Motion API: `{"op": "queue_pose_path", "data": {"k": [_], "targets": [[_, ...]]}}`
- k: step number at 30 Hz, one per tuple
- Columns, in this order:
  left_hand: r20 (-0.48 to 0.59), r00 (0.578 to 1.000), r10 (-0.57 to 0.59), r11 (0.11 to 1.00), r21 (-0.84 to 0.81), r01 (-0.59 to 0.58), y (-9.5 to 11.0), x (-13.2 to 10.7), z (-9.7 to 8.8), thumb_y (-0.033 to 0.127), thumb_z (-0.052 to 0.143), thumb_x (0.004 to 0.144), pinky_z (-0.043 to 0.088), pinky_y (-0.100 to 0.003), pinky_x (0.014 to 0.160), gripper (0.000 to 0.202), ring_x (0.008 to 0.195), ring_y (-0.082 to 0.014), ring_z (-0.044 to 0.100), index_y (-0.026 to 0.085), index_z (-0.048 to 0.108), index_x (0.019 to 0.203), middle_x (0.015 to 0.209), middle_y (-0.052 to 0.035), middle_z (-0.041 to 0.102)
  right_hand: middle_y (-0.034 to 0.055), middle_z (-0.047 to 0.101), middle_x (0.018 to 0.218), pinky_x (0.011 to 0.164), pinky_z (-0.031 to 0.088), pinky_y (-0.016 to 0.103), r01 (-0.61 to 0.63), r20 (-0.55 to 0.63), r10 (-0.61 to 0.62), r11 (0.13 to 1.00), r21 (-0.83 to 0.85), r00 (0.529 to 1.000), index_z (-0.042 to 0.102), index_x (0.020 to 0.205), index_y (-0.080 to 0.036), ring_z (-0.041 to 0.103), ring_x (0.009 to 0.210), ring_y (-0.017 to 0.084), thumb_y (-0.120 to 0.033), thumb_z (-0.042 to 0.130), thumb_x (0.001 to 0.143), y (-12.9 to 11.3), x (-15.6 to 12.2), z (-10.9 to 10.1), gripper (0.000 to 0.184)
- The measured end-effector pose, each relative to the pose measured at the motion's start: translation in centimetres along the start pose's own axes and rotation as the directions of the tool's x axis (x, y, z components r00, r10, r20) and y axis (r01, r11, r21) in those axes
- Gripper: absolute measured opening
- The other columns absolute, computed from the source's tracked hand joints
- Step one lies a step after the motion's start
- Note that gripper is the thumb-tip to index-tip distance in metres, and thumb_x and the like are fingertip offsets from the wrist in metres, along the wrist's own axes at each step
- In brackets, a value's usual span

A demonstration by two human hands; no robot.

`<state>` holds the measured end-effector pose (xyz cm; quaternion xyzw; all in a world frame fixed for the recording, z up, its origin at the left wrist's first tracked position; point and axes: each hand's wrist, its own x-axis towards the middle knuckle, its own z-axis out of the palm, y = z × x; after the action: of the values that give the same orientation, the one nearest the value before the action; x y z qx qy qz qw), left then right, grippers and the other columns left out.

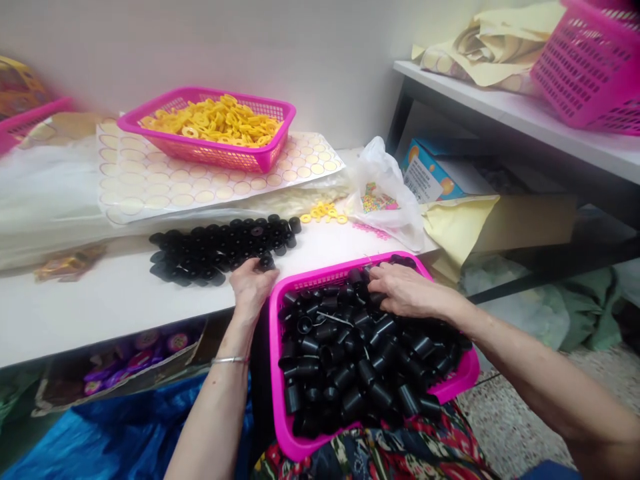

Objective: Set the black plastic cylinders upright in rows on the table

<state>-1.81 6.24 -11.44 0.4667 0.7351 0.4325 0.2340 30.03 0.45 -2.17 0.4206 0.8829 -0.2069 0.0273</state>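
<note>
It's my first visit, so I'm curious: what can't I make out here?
All in the head view:
Right hand: whether it grips anything is hidden by its own fingers.
Upper pink basket: cut off by the top and right edges.
Box label: print too small to read.
Gold packet: blurred, contents unclear.

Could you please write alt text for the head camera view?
A person's right hand reaches into a pink basket of small black cylinders, while the left hand touches a cylinder at the edge of a cluster on a white table. Farther back, a second pink basket holds yellow rings.
</note>
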Motion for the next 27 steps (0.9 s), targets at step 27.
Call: {"op": "queue_pose_path", "data": {"k": [27], "targets": [[0.786,0.199,0.586,0.556,-0.210,-0.804,10.6,-7.8,5.4,0.012,0.056,0.068,0.042,-0.037,0.087,0.037,0.101,-0.0248,0.048,0.020,0.066,0.102,0.109,-0.0083,0.055,0.0024,0.060,0.091,0.073,0.042,0.031,-0.100,-0.296,0.278,0.861,0.498,0.914,0.063,0.096,-0.018,0.054,0.082,0.017,-0.013,0.059,0.074,1.2,-4.5,-1.2,0.023]]}}
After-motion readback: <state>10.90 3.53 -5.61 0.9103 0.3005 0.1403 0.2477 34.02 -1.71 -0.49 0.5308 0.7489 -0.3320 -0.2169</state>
